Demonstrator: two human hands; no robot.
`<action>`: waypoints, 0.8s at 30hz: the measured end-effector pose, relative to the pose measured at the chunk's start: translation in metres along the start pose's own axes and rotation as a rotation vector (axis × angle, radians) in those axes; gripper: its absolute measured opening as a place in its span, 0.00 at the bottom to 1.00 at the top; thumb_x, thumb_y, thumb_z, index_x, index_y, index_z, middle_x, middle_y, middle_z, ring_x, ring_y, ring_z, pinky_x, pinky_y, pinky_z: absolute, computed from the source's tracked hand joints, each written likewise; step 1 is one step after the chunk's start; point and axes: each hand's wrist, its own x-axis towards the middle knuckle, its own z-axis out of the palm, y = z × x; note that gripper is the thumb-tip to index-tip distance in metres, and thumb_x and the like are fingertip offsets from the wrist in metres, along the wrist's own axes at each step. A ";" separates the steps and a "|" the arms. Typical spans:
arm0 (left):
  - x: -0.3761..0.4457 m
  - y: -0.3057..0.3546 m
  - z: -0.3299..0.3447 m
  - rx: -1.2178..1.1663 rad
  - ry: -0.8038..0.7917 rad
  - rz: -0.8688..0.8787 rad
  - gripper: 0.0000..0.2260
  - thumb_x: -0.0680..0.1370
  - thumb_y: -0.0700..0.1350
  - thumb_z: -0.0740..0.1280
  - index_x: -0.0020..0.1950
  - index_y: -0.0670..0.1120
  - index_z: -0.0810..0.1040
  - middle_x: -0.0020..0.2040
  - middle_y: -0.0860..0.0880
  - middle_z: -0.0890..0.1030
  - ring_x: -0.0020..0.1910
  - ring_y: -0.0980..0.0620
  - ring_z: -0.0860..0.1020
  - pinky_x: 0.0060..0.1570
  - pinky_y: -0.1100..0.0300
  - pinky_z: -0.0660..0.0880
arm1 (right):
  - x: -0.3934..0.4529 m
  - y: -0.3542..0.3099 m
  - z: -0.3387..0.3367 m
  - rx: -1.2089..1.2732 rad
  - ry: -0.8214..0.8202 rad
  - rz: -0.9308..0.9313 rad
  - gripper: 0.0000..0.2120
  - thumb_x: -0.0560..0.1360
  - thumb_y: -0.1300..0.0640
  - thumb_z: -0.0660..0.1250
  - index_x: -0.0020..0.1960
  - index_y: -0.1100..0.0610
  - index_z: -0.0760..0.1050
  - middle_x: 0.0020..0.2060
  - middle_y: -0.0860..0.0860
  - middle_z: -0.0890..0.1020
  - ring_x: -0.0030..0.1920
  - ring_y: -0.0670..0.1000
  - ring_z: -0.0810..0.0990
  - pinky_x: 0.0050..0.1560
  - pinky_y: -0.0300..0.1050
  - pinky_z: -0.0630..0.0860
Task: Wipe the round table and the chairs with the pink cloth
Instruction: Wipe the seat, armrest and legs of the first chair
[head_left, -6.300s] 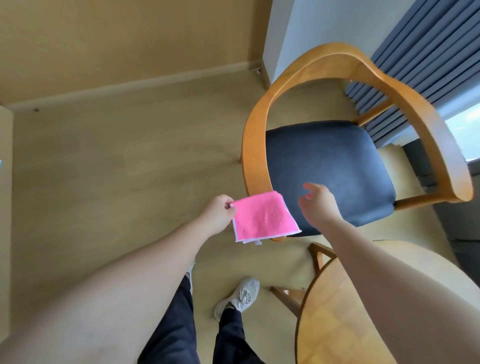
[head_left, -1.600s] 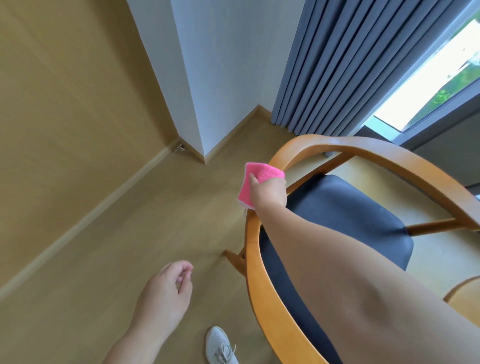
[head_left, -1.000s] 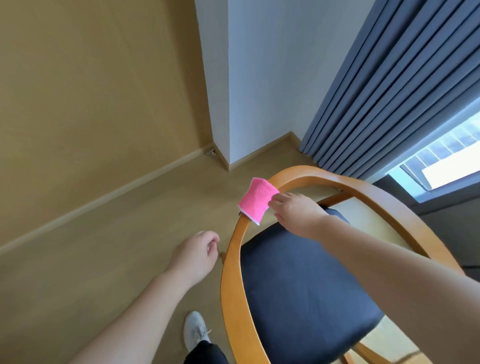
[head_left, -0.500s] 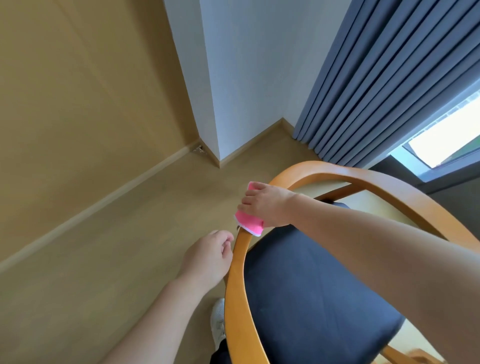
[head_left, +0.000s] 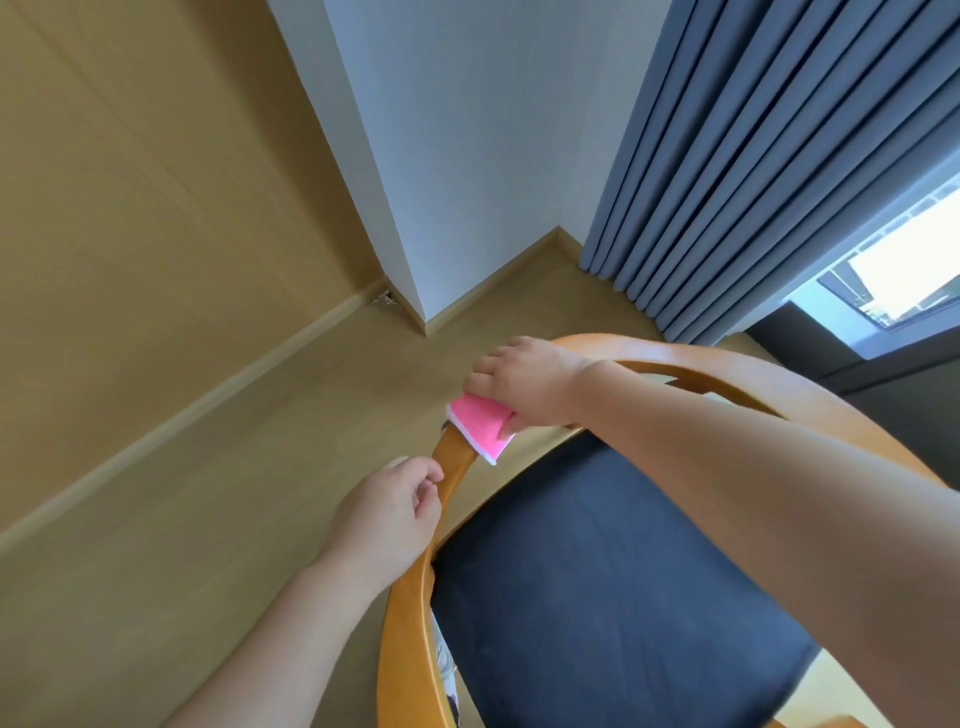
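Running along the left side from about 9 o'clock is a tan wooden wall (head_left: 130, 208), with a pale wood floor (head_left: 156, 545) below it. At roughly 7 o'clock a bare forearm leads up to the left hand (head_left: 387, 519), whose fingers are loosely curled and hold nothing; its fingertips lie just beside the outer edge of the chair's curved wooden rail (head_left: 410, 613), and contact cannot be told. Near the centre, the pink cloth (head_left: 480, 423) is draped over that rail, a white edge showing at its lower corner. The right hand (head_left: 530, 382) lies on top of the cloth, fingers curved over it and thumb against its lower side, pressing it to the rail. The two hands are near each other but apart. At 12 o'clock stands a white wall corner (head_left: 441, 156). At about 5 o'clock is the chair's dark seat cushion (head_left: 597, 587), crossed by the right forearm. Grey-blue curtains (head_left: 753, 156) hang at 1 to 2 o'clock, and a bright window (head_left: 904, 260) shows at 3 o'clock.
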 end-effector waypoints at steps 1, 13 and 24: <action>0.002 0.006 0.002 -0.006 -0.003 0.012 0.08 0.78 0.44 0.62 0.54 0.52 0.77 0.45 0.60 0.75 0.41 0.60 0.75 0.42 0.60 0.77 | -0.004 0.008 0.002 0.026 0.011 0.024 0.31 0.73 0.35 0.63 0.69 0.51 0.65 0.59 0.50 0.75 0.58 0.54 0.74 0.60 0.49 0.70; 0.016 0.051 0.039 -0.102 -0.155 0.118 0.09 0.79 0.43 0.60 0.56 0.51 0.77 0.53 0.59 0.76 0.49 0.59 0.76 0.50 0.61 0.77 | -0.049 0.059 0.042 0.239 0.124 0.264 0.37 0.71 0.32 0.63 0.70 0.56 0.64 0.60 0.53 0.74 0.59 0.55 0.73 0.62 0.52 0.69; 0.033 0.064 0.065 -0.049 -0.198 0.139 0.10 0.80 0.46 0.59 0.58 0.54 0.75 0.51 0.64 0.73 0.47 0.67 0.74 0.39 0.80 0.70 | -0.101 0.089 0.098 0.476 0.194 0.559 0.34 0.72 0.38 0.67 0.68 0.59 0.65 0.59 0.56 0.74 0.58 0.56 0.73 0.60 0.49 0.68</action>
